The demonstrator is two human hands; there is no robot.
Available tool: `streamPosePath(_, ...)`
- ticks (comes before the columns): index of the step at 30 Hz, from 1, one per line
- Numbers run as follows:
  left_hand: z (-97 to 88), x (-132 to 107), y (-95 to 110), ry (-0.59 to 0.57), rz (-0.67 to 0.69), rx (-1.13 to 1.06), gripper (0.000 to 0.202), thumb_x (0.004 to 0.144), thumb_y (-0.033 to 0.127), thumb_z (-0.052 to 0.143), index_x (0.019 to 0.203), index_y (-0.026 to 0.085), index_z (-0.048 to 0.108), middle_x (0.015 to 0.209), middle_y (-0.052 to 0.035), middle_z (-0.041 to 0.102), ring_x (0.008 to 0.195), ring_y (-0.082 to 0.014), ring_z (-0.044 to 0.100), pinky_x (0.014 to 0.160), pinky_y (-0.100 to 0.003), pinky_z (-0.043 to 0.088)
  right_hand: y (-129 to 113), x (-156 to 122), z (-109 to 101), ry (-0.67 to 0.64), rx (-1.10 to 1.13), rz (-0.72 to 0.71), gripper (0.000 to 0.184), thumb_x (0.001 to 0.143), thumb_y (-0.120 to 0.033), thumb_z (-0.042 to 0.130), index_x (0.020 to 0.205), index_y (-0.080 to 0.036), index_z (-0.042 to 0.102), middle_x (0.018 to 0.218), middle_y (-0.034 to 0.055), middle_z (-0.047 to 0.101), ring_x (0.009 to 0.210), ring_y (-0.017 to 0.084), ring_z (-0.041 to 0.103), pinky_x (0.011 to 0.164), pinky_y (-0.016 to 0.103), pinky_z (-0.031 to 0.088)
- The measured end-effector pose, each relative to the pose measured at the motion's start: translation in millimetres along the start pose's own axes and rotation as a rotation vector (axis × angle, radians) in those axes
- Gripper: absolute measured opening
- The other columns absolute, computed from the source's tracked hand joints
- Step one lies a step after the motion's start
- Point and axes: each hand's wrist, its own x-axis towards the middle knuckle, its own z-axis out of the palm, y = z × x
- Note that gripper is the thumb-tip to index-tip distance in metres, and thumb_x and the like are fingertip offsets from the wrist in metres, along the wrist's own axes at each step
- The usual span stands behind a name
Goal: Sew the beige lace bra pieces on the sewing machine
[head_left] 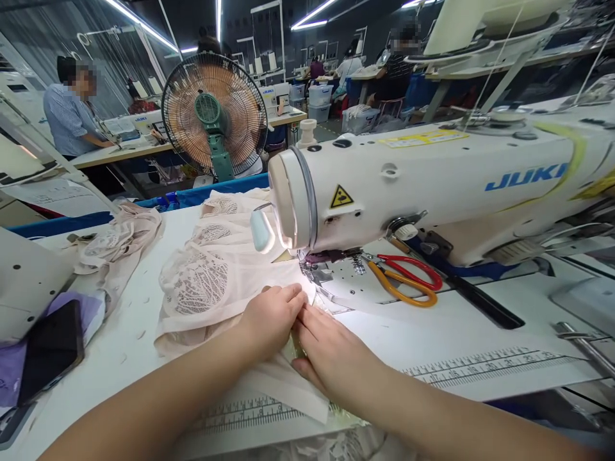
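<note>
A pale pink lace garment (206,282) lies on the white sewing table (480,333), its edge running under the presser foot (314,272) of a white JUKI sewing machine (432,186). My left hand (271,317) rests on the fabric just in front of the foot, fingers curled and pressed down on it. My right hand (331,352) lies flat beside it, fingers stretched toward the needle, holding the cloth down. A strip of the pink fabric (293,390) trails toward me under both hands.
Red and orange scissors (408,278) lie right of the needle plate. A black phone (48,352) sits on purple cloth at left, more pink pieces (115,240) behind it. A fan (214,115) stands behind the table. Other people work at far tables.
</note>
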Motion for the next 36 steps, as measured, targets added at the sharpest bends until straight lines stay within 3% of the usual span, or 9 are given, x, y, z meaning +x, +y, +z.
streamPosePath(5,3.8,-9.3,-8.4,0.073,0.105,-0.001,0.033,0.086,0.013,0.042,0.116,0.012,0.057,0.127,-0.0089,0.057,0.084,-0.0209,0.054,0.078,-0.038,0.050,-1.2,-7.4,-14.7,-0.033,-0.011,-0.078,0.041,0.079,-0.022,0.060,0.116,-0.004,0.059,0.125,0.0213,0.056,0.119,0.033,0.050,0.101,0.047,0.043)
streamPosePath(11,-0.4,-8.5,-24.8,0.033,0.183,-0.015,0.040,0.084,0.006,0.040,0.119,0.015,0.057,0.128,-0.0042,0.057,0.095,-0.0216,0.052,0.080,-0.035,0.051,17.0,-31.8,-33.9,0.057,-0.042,-0.109,0.030,0.086,-0.018,0.043,0.107,-0.008,0.062,0.120,0.0190,0.061,0.113,0.028,0.057,0.090,0.041,0.052)
streamPosePath(18,-1.7,-5.7,-31.1,0.009,0.264,0.002,0.043,0.081,0.002,0.043,0.118,0.018,0.059,0.128,-0.0062,0.057,0.095,-0.0219,0.053,0.080,-0.036,0.051,41.5,-59.3,-21.5,0.179,0.009,0.001,0.023,0.090,-0.024,0.046,0.103,-0.015,0.062,0.122,0.0149,0.061,0.115,0.025,0.055,0.091,0.038,0.052)
streamPosePath(36,0.2,2.0,-45.6,0.016,0.276,0.081,0.043,0.084,0.004,0.042,0.121,0.019,0.058,0.128,-0.0045,0.056,0.096,-0.0215,0.050,0.081,-0.032,0.049,41.8,-60.6,-18.8,0.151,-0.006,0.006,0.021,0.090,-0.025,0.046,0.103,-0.016,0.059,0.124,0.0145,0.059,0.117,0.024,0.053,0.090,0.038,0.052)
